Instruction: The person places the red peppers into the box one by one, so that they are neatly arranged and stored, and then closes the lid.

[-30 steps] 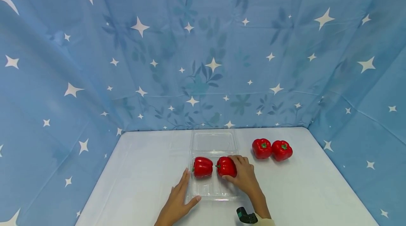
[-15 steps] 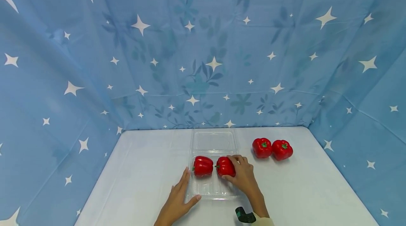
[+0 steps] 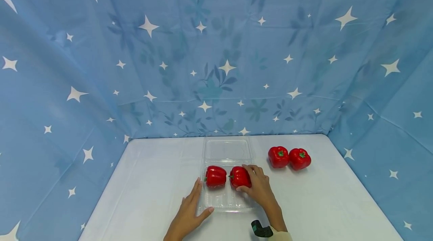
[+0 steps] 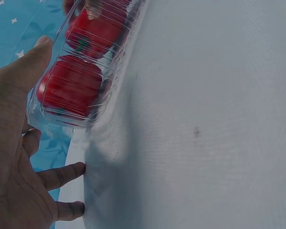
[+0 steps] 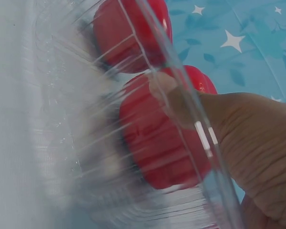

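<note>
Right hand (image 3: 259, 186): grasps one red pepper, thumb on the near side and fingers round the far side, reaching in from about 4 o'clock, probably so it clears the plastic walls.
Held pepper (image 3: 239, 178): sits within the clear tray (image 3: 214, 199) toward 1 o'clock, on its side, stem aimed at 9 o'clock; whether the tray floor bears its weight, I can't tell.
Left hand (image 3: 188, 211): grasps nothing; its straight fingers lie alongside the tray wall at 8 o'clock, thumb near the front corner, seemingly to keep the light plastic from sliding.
Neighbour pepper (image 3: 215, 176): lies in the tray at 11 o'clock, stem also toward 9, a small gap from the held one, so the two line up in a row.
Lid (image 3: 227, 150): laid back at 12 o'clock, which leaves the tray uncovered for reaching in.
Loose peppers (image 3: 278, 157): a pair, side by side on the white table (image 3: 152, 181) at 2 o'clock from the tray, handy to the right hand, I'd judge.
Backdrop: a blue, star-printed curtain (image 3: 209, 64) beyond the table.
</note>
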The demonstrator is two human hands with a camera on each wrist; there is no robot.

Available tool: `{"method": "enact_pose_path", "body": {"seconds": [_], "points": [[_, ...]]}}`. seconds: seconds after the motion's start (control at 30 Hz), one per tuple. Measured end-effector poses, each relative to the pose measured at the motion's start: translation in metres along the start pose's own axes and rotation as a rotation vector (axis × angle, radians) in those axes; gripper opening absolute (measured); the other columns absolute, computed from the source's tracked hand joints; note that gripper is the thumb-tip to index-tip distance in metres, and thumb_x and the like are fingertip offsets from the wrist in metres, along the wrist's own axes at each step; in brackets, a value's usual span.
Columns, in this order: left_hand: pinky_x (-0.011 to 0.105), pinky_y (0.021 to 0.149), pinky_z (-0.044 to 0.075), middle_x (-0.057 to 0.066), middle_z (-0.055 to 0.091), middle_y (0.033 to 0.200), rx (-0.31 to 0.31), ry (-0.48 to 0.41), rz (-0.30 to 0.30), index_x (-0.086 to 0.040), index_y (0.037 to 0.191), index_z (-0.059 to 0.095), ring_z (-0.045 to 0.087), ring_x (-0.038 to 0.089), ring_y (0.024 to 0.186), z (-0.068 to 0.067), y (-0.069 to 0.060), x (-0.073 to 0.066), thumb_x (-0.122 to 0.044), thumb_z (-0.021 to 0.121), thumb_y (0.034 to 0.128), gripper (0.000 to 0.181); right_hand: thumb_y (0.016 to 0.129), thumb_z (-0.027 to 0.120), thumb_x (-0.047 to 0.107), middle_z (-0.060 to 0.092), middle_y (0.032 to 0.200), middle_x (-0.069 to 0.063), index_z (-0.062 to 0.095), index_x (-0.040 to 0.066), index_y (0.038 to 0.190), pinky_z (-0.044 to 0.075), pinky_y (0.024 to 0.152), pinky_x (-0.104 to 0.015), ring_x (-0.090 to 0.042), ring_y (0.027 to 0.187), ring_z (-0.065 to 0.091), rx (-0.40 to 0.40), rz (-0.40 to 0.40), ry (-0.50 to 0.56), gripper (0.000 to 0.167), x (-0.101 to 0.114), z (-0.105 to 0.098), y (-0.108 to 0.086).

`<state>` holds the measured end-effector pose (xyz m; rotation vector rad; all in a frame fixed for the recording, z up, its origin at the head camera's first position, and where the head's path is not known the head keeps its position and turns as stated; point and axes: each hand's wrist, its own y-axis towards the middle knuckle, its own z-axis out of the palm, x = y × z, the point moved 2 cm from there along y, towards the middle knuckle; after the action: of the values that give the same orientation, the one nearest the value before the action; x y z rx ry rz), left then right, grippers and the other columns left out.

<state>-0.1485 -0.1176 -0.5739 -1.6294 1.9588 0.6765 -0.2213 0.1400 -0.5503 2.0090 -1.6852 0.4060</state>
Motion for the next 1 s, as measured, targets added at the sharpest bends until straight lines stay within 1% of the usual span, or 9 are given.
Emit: {"method": "enact_pose_path", "body": {"seconds": [0.3,0.5,0.8,1.0], "points": [[0.08,0.102,0.022,0.001,0.015,0.165,0.003,-0.004,0.003,-0.017,0.157,0.021,0.032,0.038,0.145,0.0002,-0.0004,0.0003,-0.061,0.061,0.0871,0.092,0.067,0.09,0.028,0.051,0.135,-0.015,0.049,0.015,0.141,0.043,0.1,-0.061,-0.032,0.126,0.045,0.011,0.004,0.023,0.086,-0.0008,-0.0004,-0.0009],[0.081,0.102,0.021,0.001,0.015,0.165,-0.001,-0.007,0.012,-0.016,0.157,0.02,0.032,0.039,0.145,-0.0011,-0.0004,-0.0015,-0.061,0.06,0.0875,0.092,0.067,0.09,0.025,0.051,0.136,-0.014,0.051,0.015,0.14,0.043,0.1,-0.061,-0.031,0.127,0.045,0.004,0.007,0.045,0.083,-0.0022,-0.0014,-0.001],[0.08,0.102,0.021,0.001,0.015,0.165,0.006,-0.004,0.004,-0.017,0.157,0.02,0.032,0.038,0.145,-0.0006,0.0007,-0.0004,-0.061,0.061,0.0873,0.092,0.067,0.09,0.025,0.052,0.135,-0.014,0.053,0.015,0.138,0.043,0.1,-0.061,-0.032,0.128,0.045,-0.022,-0.002,0.044,0.081,-0.002,0.0002,-0.0012],[0.08,0.102,0.022,0.0,0.015,0.165,-0.006,-0.006,0.002,-0.019,0.157,0.02,0.032,0.037,0.145,0.0005,0.0,0.0006,-0.061,0.061,0.0869,0.092,0.067,0.09,0.024,0.052,0.136,-0.014,0.052,0.016,0.139,0.043,0.1,-0.061,-0.032,0.129,0.044,-0.003,-0.001,0.046,0.082,-0.0016,-0.0007,-0.0012]]}}
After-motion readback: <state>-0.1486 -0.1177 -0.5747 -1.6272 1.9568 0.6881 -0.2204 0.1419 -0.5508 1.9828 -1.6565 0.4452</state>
